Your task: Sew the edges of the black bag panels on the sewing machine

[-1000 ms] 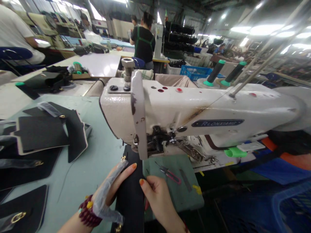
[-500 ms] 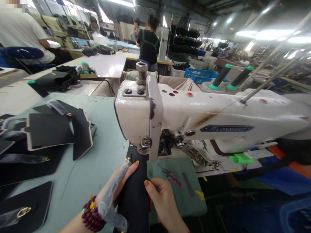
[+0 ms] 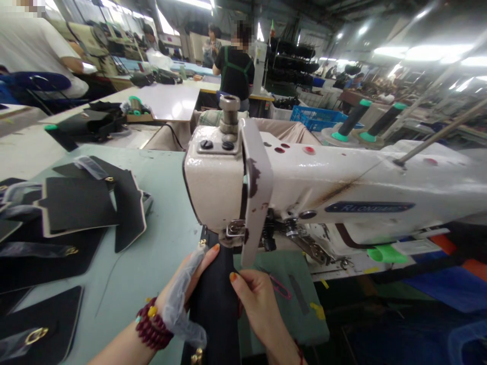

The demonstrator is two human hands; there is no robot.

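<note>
One extended finger of your left hand (image 3: 195, 276) lies on a flat black leather-like panel (image 3: 215, 299), grip otherwise hidden, near the pale green tabletop's (image 3: 163, 187) right edge; your right hand (image 3: 255, 296) pinches the panel's border. Likely light, pliable; best held by its margins.

Here, beyond the worktop's (image 3: 163, 203) far edge, a pale table (image 3: 173, 104) gleams; past its right edge stands a loaded rack (image 3: 291, 66). Strip lights (image 3: 437, 53) blaze under a dark ceiling (image 3: 323, 12), a blue chair (image 3: 41, 81) beyond the worktop's far left corner.
</note>
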